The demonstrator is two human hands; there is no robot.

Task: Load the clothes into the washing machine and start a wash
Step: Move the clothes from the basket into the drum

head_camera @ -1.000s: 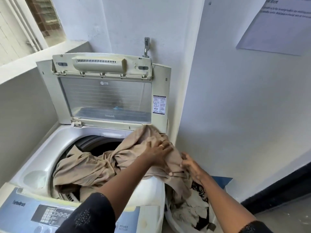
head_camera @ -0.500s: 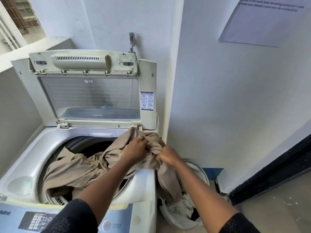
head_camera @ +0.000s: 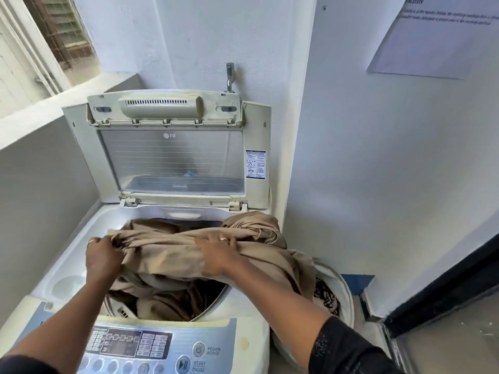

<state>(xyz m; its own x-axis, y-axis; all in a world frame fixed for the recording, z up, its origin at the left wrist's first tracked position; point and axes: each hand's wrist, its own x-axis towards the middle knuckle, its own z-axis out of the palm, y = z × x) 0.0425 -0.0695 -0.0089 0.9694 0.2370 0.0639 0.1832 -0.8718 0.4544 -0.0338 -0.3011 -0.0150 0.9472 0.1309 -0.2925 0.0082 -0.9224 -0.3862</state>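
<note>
Now, left hand [head_camera: 104, 259]: fingers curled, I see them gripping the beige garment [head_camera: 167, 255]
right hand [head_camera: 216, 256]: fingers hooked into its twisted middle
beige garment: bunched over the washing machine [head_camera: 63, 265] opening — tail draped right

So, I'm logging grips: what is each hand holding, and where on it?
Both hold the crumpled beige cloth: the left hand grips its left end, the right hand its bunched middle.

Probably home laundry corner: washing machine [head_camera: 151, 265], laundry basket [head_camera: 343, 290].

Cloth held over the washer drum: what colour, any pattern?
Plain beige cloth, no pattern; shows best in the head view.
</note>
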